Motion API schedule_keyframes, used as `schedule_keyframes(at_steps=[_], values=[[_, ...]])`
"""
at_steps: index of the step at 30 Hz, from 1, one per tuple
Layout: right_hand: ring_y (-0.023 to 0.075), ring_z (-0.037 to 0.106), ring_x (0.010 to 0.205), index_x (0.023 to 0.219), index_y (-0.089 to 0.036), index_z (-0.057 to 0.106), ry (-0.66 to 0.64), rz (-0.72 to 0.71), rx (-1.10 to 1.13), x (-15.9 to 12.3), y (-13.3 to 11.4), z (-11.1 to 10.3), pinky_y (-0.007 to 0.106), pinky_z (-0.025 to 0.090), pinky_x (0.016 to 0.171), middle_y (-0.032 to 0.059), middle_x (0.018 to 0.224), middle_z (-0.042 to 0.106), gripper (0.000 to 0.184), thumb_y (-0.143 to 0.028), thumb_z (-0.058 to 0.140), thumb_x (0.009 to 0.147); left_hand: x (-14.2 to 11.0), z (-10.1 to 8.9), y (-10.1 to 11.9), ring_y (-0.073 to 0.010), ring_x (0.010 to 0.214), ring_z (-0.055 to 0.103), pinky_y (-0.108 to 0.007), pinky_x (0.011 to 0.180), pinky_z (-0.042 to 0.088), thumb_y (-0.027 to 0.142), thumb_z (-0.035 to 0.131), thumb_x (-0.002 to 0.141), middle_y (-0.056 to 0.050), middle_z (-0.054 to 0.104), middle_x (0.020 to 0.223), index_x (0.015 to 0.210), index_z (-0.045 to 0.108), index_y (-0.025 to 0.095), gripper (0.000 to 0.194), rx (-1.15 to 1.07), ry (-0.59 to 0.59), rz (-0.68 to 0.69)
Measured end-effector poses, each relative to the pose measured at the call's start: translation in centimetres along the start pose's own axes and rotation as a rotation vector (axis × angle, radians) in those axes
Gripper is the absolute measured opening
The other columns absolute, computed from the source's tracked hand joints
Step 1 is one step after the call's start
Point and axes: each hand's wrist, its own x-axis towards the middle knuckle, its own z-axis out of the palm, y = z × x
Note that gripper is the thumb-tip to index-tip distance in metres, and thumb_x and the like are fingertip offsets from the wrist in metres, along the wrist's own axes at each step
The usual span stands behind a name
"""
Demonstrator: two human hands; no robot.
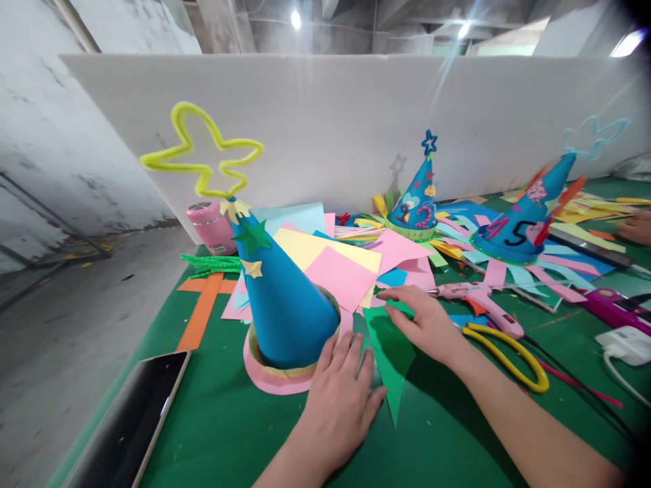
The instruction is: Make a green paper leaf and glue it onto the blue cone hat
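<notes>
A blue paper cone hat (289,305) leans left on the green table, with a cream band and a pink brim round its base. Green and cream stars decorate it, and a yellow pipe-cleaner shape (203,152) tops it. My left hand (338,400) lies with spread fingers against the brim's right side. To its right, my right hand (424,322) hovers over or touches a pointed piece of green paper (389,359), thumb and index finger apart. A tiny dark green bit shows by its fingertips, too small to name.
A phone (135,413) lies at the left edge. Coloured paper sheets (346,271), a pink thermos (211,227) and two decorated hats (414,200) (523,227) stand behind. A pink glue gun (481,301) and yellow-handled scissors (508,349) lie right. Another person's hand (635,227) shows far right.
</notes>
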Motion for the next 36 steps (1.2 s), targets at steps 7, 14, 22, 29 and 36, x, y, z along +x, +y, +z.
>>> schedule_keyframes(at_steps=[7,14,22,29,36], values=[[0.0234,0.050,0.108,0.122,-0.017,0.050,-0.129,0.008,-0.195,2.6,-1.6,2.0,0.036,0.038,0.092,0.0085,0.119,0.058,0.039,-0.028,0.043,0.085,-0.4,0.3,-0.4,-0.0332,0.114,0.049,-0.052,0.092,0.039,0.038,0.041,0.087,-0.016,0.058,0.119,0.107,0.062,0.014,0.038,0.052,0.002,-0.117],[0.0394,0.048,0.106,0.122,-0.011,0.047,-0.229,0.196,-0.396,8.2,-1.2,4.5,0.052,0.039,0.083,0.0224,0.115,0.054,0.072,-0.048,0.067,0.063,-0.5,0.6,-0.6,-0.0325,0.116,0.047,-0.051,0.093,0.038,0.036,0.041,0.086,-0.017,0.058,0.118,0.107,0.062,0.013,0.038,0.031,-0.021,-0.198],[0.0209,0.057,0.093,0.113,-0.015,0.051,-0.261,0.268,-0.344,9.6,0.3,5.0,0.042,0.047,0.079,0.0080,0.108,0.057,0.035,-0.036,0.052,0.085,-0.7,0.2,-0.7,-0.0323,0.112,0.049,-0.052,0.090,0.038,0.033,0.042,0.086,-0.015,0.060,0.116,0.104,0.062,0.014,0.033,0.036,-0.016,-0.249],[0.0159,0.059,0.070,0.080,-0.015,0.061,-0.078,0.171,-0.164,8.9,1.0,1.5,0.030,0.047,0.064,0.0023,0.075,0.063,0.026,-0.033,0.045,0.088,-0.7,0.0,-0.7,-0.0329,0.100,0.056,-0.052,0.081,0.042,0.030,0.046,0.084,-0.014,0.063,0.109,0.099,0.064,0.014,0.028,0.063,0.036,-0.250],[0.0236,0.055,0.095,0.102,-0.019,0.059,0.274,0.070,0.022,4.1,-0.6,-1.7,0.032,0.040,0.081,0.0091,0.100,0.063,0.027,-0.029,0.039,0.087,-0.7,-0.3,-0.1,-0.0314,0.094,0.058,-0.052,0.081,0.039,0.027,0.045,0.085,-0.010,0.068,0.098,0.092,0.064,0.016,0.023,0.021,0.184,-0.197]])
